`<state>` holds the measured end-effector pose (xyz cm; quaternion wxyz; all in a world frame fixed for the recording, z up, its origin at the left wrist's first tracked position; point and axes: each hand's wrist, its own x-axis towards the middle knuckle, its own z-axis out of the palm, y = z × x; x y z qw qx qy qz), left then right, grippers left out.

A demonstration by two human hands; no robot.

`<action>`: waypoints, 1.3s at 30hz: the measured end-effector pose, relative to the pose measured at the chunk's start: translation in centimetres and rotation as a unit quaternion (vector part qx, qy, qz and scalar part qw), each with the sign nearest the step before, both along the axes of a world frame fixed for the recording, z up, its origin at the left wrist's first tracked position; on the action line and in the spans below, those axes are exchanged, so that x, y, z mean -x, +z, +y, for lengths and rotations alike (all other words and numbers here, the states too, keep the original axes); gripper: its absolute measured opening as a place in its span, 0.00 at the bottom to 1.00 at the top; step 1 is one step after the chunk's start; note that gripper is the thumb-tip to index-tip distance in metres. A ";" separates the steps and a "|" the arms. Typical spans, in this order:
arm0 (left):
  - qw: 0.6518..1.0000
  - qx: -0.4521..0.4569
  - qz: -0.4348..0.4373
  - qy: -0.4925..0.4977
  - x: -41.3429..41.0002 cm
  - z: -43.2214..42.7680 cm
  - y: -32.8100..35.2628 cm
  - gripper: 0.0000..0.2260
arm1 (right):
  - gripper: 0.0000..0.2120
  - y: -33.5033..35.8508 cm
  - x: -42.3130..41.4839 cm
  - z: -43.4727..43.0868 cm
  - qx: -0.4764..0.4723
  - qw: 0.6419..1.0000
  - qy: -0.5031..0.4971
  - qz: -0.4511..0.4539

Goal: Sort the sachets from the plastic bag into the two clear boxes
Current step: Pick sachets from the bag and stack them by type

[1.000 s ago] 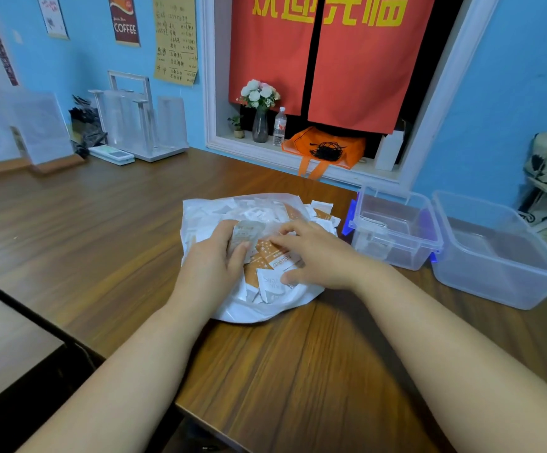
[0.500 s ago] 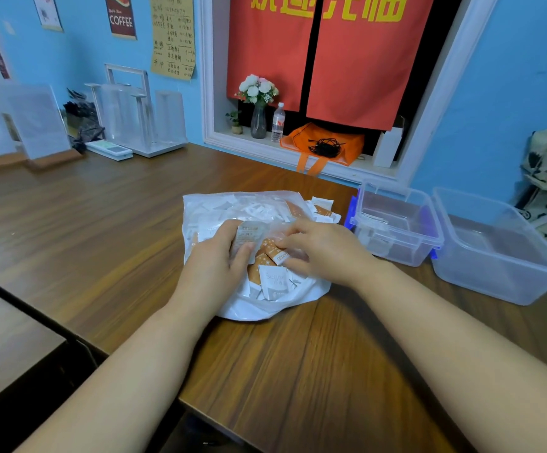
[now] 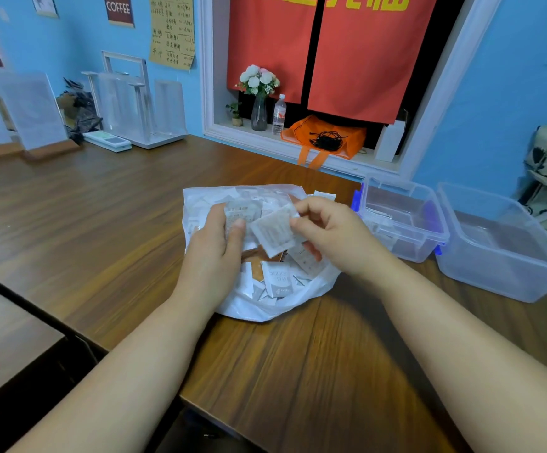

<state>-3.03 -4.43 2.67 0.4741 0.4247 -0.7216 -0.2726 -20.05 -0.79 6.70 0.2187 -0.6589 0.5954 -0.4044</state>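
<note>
A white plastic bag lies open on the wooden table, full of several white and orange sachets. My left hand holds a pale sachet over the bag, thumb on its face. My right hand pinches a second translucent sachet between thumb and forefinger, lifted just above the pile. Two clear boxes stand to the right: the smaller one with blue clips has a few sachets inside, and the larger one looks bare inside.
An orange bag, a water bottle and a flower vase sit on the window ledge behind. Acrylic stands line the table's far left. The table's front edge runs close under my forearms.
My right hand has risen from the pile with a sachet pinched in its fingers. The left hand has lifted slightly with its own sachet. The view has shifted a little.
</note>
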 end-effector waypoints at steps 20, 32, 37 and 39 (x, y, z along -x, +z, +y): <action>1.000 0.021 0.005 0.017 -0.4 0.0 0.0 0.10 | 0.17 -2.3 -3.1 -0.9 -0.165 0.970 -0.089 0.157; 0.993 -0.009 0.114 0.028 -0.8 -0.1 0.1 0.08 | 0.09 -0.4 -1.9 0.8 -0.102 0.994 -0.035 0.029; 0.987 -0.024 0.155 0.017 -0.7 0.0 0.8 0.04 | 0.08 0.6 -1.6 1.4 0.020 0.999 -0.037 0.015; 0.988 -0.028 0.152 0.008 -0.5 0.1 1.5 0.05 | 0.09 0.9 -1.0 1.6 0.045 0.997 -0.053 -0.036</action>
